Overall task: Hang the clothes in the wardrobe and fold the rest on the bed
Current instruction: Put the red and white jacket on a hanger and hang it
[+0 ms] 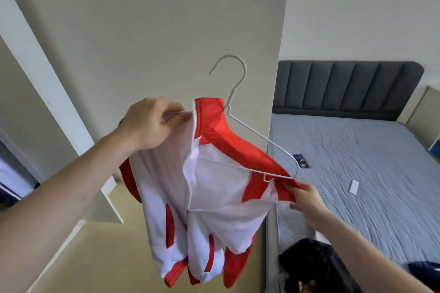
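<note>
Red-and-white jacket (209, 188), half unzipped, hangs on a white wire hanger (240, 126) held up in front of a pale wardrobe panel (166, 19), left of the bed (369, 162). The left hand (150, 123) pinches the jacket's left shoulder and the hanger wire between thumb and curled fingers. The right hand (307, 200) pinches the red edge at the hanger's right end; a dark phone (302, 161) lies on the bed beyond

A single head-worn wide-angle camera looks forward and slightly down from close behind both raised forearms. It faces a pale wardrobe panel (166, 31) straight ahead, very near, with the bed (357, 173) and its grey headboard (345, 88) farther off to the right.
</note>
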`<state>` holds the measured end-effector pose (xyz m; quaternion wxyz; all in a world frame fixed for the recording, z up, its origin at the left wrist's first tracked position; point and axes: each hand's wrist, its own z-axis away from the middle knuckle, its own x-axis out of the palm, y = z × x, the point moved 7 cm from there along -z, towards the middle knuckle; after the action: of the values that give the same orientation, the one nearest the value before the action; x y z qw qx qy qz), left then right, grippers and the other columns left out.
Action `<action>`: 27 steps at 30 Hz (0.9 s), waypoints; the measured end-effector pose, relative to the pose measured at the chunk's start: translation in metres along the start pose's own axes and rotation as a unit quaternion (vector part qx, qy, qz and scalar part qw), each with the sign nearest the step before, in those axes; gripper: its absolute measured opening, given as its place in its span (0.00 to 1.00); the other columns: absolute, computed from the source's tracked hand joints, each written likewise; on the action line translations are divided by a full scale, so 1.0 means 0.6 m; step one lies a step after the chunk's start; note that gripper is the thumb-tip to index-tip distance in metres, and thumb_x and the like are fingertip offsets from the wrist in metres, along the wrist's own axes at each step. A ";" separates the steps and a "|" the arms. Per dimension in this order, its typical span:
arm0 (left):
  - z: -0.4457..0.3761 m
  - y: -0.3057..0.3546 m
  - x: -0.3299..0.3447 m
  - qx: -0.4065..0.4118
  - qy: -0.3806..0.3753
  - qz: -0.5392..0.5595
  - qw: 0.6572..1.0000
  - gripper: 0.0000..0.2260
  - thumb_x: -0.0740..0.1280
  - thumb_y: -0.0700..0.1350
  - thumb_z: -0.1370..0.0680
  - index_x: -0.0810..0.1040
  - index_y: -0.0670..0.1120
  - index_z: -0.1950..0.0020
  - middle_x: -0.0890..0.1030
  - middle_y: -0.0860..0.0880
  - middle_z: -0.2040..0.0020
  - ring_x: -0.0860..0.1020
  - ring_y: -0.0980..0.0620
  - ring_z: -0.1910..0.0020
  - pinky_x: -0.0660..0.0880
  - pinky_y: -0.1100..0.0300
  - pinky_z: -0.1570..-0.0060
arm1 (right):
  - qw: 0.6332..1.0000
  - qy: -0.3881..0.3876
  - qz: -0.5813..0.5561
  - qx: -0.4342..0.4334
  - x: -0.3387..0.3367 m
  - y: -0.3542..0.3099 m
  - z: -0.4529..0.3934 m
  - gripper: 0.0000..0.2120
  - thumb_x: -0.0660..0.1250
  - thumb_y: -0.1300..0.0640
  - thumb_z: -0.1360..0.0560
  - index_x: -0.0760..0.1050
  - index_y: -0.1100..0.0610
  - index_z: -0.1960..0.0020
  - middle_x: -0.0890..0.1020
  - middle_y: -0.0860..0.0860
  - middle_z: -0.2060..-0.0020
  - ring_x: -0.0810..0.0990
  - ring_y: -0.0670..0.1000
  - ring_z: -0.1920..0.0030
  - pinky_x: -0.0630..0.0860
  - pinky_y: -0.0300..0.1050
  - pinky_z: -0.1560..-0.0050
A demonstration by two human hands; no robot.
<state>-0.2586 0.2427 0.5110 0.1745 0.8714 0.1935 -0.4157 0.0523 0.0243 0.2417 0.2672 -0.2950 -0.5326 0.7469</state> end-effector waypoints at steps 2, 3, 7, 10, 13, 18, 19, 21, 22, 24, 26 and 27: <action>0.014 -0.037 0.010 -0.014 -0.014 0.010 1.000 0.23 0.57 0.70 0.23 0.82 0.54 0.52 0.79 0.54 0.61 0.77 0.51 0.60 0.73 0.53 0.61 | 1.000 -0.015 0.003 -0.009 -0.041 -0.053 -0.008 0.04 0.73 0.58 0.22 0.86 0.58 0.50 0.85 0.50 0.68 0.79 0.47 0.70 0.72 0.39 0.70; 0.020 -0.049 0.018 -0.015 -0.019 0.025 0.999 0.22 0.59 0.68 0.23 0.83 0.54 0.53 0.78 0.55 0.61 0.77 0.53 0.60 0.73 0.54 0.62 | 1.000 -0.024 0.002 -0.011 -0.055 -0.081 -0.009 0.04 0.73 0.59 0.23 0.86 0.57 0.49 0.86 0.51 0.66 0.80 0.47 0.70 0.72 0.40 0.69; 0.029 -0.059 0.050 0.014 -0.018 0.032 0.999 0.19 0.60 0.62 0.21 0.86 0.53 0.52 0.72 0.55 0.65 0.73 0.57 0.63 0.67 0.60 0.65 | 0.998 -0.035 -0.033 -0.032 -0.080 -0.192 -0.002 0.06 0.70 0.65 0.23 0.85 0.58 0.51 0.86 0.54 0.67 0.83 0.47 0.72 0.77 0.39 0.73; 0.027 -0.058 0.078 0.003 -0.010 -0.020 1.000 0.18 0.61 0.58 0.20 0.87 0.51 0.52 0.72 0.54 0.64 0.75 0.48 0.60 0.69 0.57 0.62 | 0.995 -0.051 -0.039 -0.072 -0.064 -0.270 0.020 0.12 0.67 0.65 0.22 0.88 0.54 0.53 0.85 0.53 0.67 0.81 0.47 0.73 0.76 0.39 0.74; 0.022 -0.055 0.118 -0.064 -0.038 -0.061 0.995 0.15 0.63 0.58 0.17 0.83 0.53 0.56 0.76 0.53 0.59 0.79 0.45 0.54 0.70 0.56 0.63 | 0.985 -0.103 -0.018 -0.137 -0.015 -0.340 0.057 0.18 0.63 0.65 0.21 0.89 0.50 0.50 0.85 0.48 0.65 0.76 0.44 0.73 0.74 0.37 0.74; 0.014 -0.025 0.163 -0.174 -0.046 0.061 0.982 0.23 0.63 0.61 0.18 0.68 0.45 0.65 0.70 0.50 0.71 0.74 0.42 0.64 0.66 0.53 0.66 | 0.956 -0.180 0.044 -0.229 0.081 -0.388 0.112 0.14 0.63 0.66 0.20 0.84 0.54 0.47 0.84 0.51 0.64 0.76 0.47 0.72 0.75 0.40 0.74; 0.015 -0.017 0.167 -0.185 -0.040 0.098 0.977 0.24 0.63 0.61 0.19 0.66 0.44 0.64 0.68 0.50 0.72 0.71 0.43 0.66 0.65 0.53 0.66 | 0.948 -0.187 0.069 -0.248 0.090 -0.383 0.116 0.12 0.64 0.65 0.20 0.83 0.53 0.46 0.84 0.53 0.62 0.77 0.49 0.71 0.77 0.42 0.73; 0.017 0.000 0.170 -0.188 -0.027 0.156 0.969 0.24 0.63 0.61 0.20 0.64 0.44 0.65 0.64 0.50 0.73 0.65 0.46 0.68 0.63 0.53 0.67 | 0.934 -0.181 0.123 -0.282 0.089 -0.361 0.111 0.10 0.67 0.64 0.20 0.80 0.52 0.44 0.85 0.55 0.57 0.78 0.53 0.66 0.81 0.49 0.68; 0.019 0.008 0.169 -0.187 -0.019 0.177 0.966 0.23 0.64 0.60 0.20 0.63 0.46 0.66 0.62 0.50 0.73 0.63 0.48 0.69 0.62 0.53 0.67 | 0.932 -0.175 0.140 -0.286 0.080 -0.345 0.104 0.11 0.68 0.64 0.20 0.79 0.51 0.43 0.87 0.54 0.54 0.79 0.54 0.64 0.83 0.53 0.63; 0.023 0.021 0.166 -0.185 -0.003 0.207 0.961 0.23 0.65 0.58 0.19 0.63 0.48 0.68 0.61 0.52 0.73 0.61 0.52 0.71 0.60 0.53 0.68 | 0.939 -0.167 0.123 -0.274 0.056 -0.305 0.088 0.16 0.69 0.66 0.21 0.75 0.50 0.39 0.87 0.47 0.51 0.81 0.49 0.65 0.81 0.50 0.63; 0.027 0.033 0.164 -0.182 0.009 0.234 0.955 0.23 0.65 0.57 0.19 0.62 0.48 0.68 0.61 0.53 0.73 0.60 0.54 0.71 0.60 0.54 0.69 | 0.953 -0.134 0.090 -0.257 0.026 -0.261 0.075 0.23 0.73 0.65 0.23 0.72 0.43 0.36 0.86 0.49 0.52 0.83 0.46 0.66 0.82 0.48 0.66; 0.029 0.039 0.163 -0.181 0.014 0.251 0.951 0.23 0.65 0.57 0.18 0.62 0.48 0.68 0.60 0.54 0.73 0.60 0.54 0.71 0.59 0.55 0.70 | 0.961 -0.106 0.075 -0.242 0.011 -0.237 0.069 0.26 0.75 0.62 0.24 0.71 0.38 0.37 0.86 0.51 0.54 0.85 0.48 0.65 0.84 0.50 0.64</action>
<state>-0.2021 0.2333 0.4266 0.4250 0.8516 0.0429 -0.3038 0.0300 0.0437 0.3871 0.0728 -0.3090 -0.6992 0.6406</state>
